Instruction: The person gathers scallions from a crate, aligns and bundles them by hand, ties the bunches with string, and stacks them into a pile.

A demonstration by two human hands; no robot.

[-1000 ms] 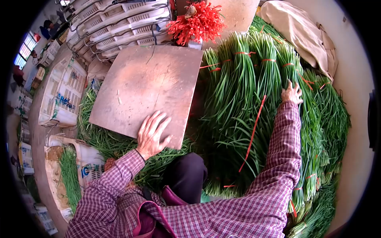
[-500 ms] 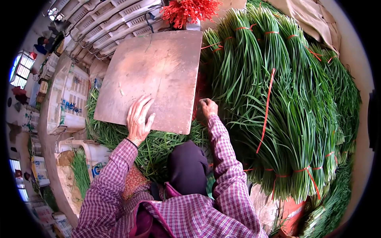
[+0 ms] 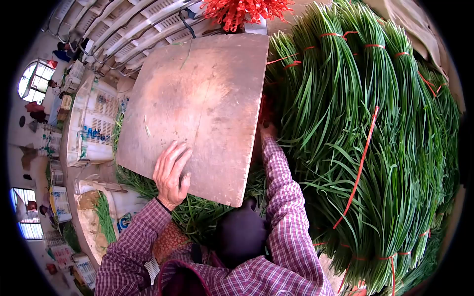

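Note:
A worn, square board lies in front of me. My left hand rests flat on its lower left part, fingers spread a little. My right hand reaches down beside the board's right edge, between it and the greens. Its fingers are hidden in shadow, so I cannot see what they touch. Long green leafy bundles tied with red bands are piled on the right. A loose red strip lies across them. More loose green leaves show under the board's lower edge.
Stacked white crates stand at the upper left, and another crate is below them. A bunch of red strips is at the top. Beige cloth covers the upper right. People are in the far left background.
My right hand has left the bundles on the right and moved left, then down beside the board. My left hand has stayed on the board, shifting slightly. The view has also shifted.

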